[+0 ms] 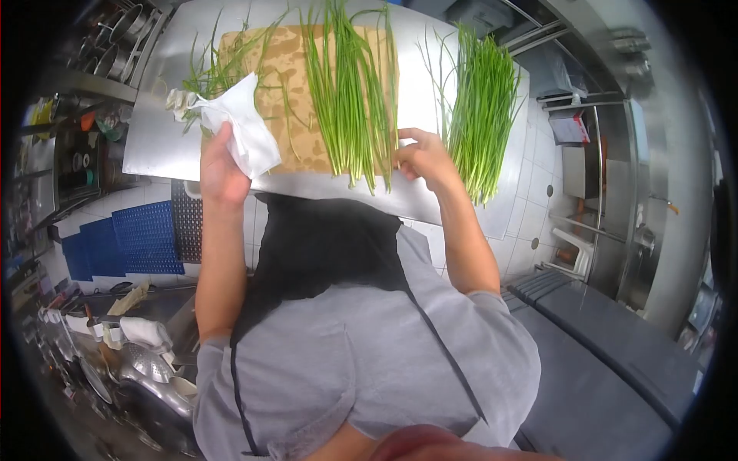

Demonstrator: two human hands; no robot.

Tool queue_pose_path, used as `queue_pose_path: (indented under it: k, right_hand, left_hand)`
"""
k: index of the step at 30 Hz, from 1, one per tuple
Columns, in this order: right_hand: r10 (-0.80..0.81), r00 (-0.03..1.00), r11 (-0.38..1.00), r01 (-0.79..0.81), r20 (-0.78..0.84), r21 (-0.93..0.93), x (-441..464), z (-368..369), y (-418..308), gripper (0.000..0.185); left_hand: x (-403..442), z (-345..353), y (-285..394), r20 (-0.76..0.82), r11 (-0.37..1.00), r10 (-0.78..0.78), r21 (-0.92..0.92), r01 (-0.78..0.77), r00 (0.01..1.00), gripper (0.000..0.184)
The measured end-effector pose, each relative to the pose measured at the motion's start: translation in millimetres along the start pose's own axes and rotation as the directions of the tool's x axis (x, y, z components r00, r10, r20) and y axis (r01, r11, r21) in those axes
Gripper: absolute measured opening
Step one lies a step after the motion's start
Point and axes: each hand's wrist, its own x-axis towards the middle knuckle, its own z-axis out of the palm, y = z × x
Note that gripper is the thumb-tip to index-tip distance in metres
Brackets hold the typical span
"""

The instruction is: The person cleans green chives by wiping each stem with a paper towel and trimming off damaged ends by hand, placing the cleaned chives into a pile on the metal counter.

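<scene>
My left hand (224,170) is closed on a crumpled white cloth or paper towel (244,137), held over the left part of a brown-stained cutting board (288,100). Long green chives (350,100) lie in a loose bunch on the board, their pale ends toward me. At the right edge of this bunch, my right hand (427,160) has its fingers curled in a pinch on the outermost stalks; its fingertips are partly hidden. Behind the cloth, looser green strands and trimmings (219,73) lie at the board's left edge.
A thicker bunch of chives (484,115) rests on the metal table (157,134), right of the board. Blue perforated mats (146,234) lie on the tiled floor at left. Pots and utensils (150,361) are at lower left; a grey-topped unit (592,369) is at lower right.
</scene>
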Motion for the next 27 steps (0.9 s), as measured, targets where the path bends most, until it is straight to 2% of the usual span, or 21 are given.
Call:
queue_pose_path:
  k: [2, 5, 8, 11, 14, 17, 20, 21, 24, 27]
  right_hand:
    - [0.080, 0.996, 0.991, -0.082, 0.027, 0.104, -2, -1, -3, 0.040]
    - [-0.008, 0.996, 0.992, 0.019, -0.084, 0.128, 4, 0, -6, 0.033]
    - [-0.069, 0.996, 0.996, 0.072, -0.047, 0.061, 11, -4, -9, 0.023]
    - [-0.089, 0.993, 0.969, 0.105, -0.079, 0.225, 23, -2, 0, 0.015]
    - [-0.042, 0.985, 0.904, 0.109, -0.168, 0.413, 20, 5, -13, 0.015]
    - [-0.146, 0.978, 0.807, 0.204, -0.148, 0.555, 4, 9, -38, 0.011]
    - [-0.232, 0.968, 0.870, 0.251, -0.097, 0.425, 19, 29, -49, 0.014]
    - [-0.189, 0.982, 0.875, 0.170, -0.004, 0.453, 26, 31, -47, 0.017]
    - [-0.273, 0.962, 0.886, 0.243, 0.021, 0.396, 17, 55, -61, 0.016]
    - [-0.318, 0.936, 0.900, 0.248, 0.152, 0.357, 9, 68, -68, 0.016]
  left_hand:
    - [-4, 3, -2, -0.023, 1.000, 0.017, 0.014, -0.017, 1.000, 0.045]
    - [-6, 4, -3, -0.003, 1.000, -0.012, -0.015, 0.012, 1.000, 0.044]
    - [-5, -2, -4, 0.037, 0.998, -0.044, -0.044, 0.045, 0.998, 0.042]
    - [-6, -4, -6, 0.033, 0.996, -0.063, -0.055, 0.065, 0.997, 0.041]
    - [-9, -1, -7, 0.003, 0.995, -0.075, -0.069, 0.075, 0.997, 0.041]
    - [-11, -1, -10, -0.014, 0.996, -0.070, -0.065, 0.069, 0.997, 0.042]
    - [-12, -7, -15, -0.044, 0.997, -0.076, -0.037, 0.074, 0.996, 0.043]
    - [-11, -9, -18, -0.038, 0.997, -0.073, -0.031, 0.071, 0.997, 0.044]
    - [-13, 3, -23, -0.067, 1.000, 0.001, 0.031, 0.001, 0.998, 0.044]
    - [-14, 4, -29, -0.092, 0.997, 0.017, 0.075, -0.010, 0.996, 0.042]
